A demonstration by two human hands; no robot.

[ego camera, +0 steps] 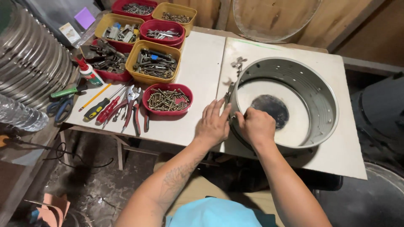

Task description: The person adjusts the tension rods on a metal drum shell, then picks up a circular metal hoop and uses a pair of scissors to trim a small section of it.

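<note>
A pale worktable [198,71] carries a grey metal drum shell [326,98], screw-filled tubs [167,99] and pliers [134,105].

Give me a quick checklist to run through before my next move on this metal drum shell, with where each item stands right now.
1. Drum shell lying flat on the white board: ok, its open side faces up.
2. Left hand steadying the shell: ok, fingers lie against the outer wall.
3. Right hand at the rim: ok, it grips the near wall; what the fingers pinch cannot be told.
4. Loose hardware in reach: ok, small metal pieces lie beside the shell's far left edge.
5. Screws to hand: ok, the red bowl of screws sits left of the left hand.
6. Pliers and screwdrivers ready: ok, laid out beside the bowl.
</note>
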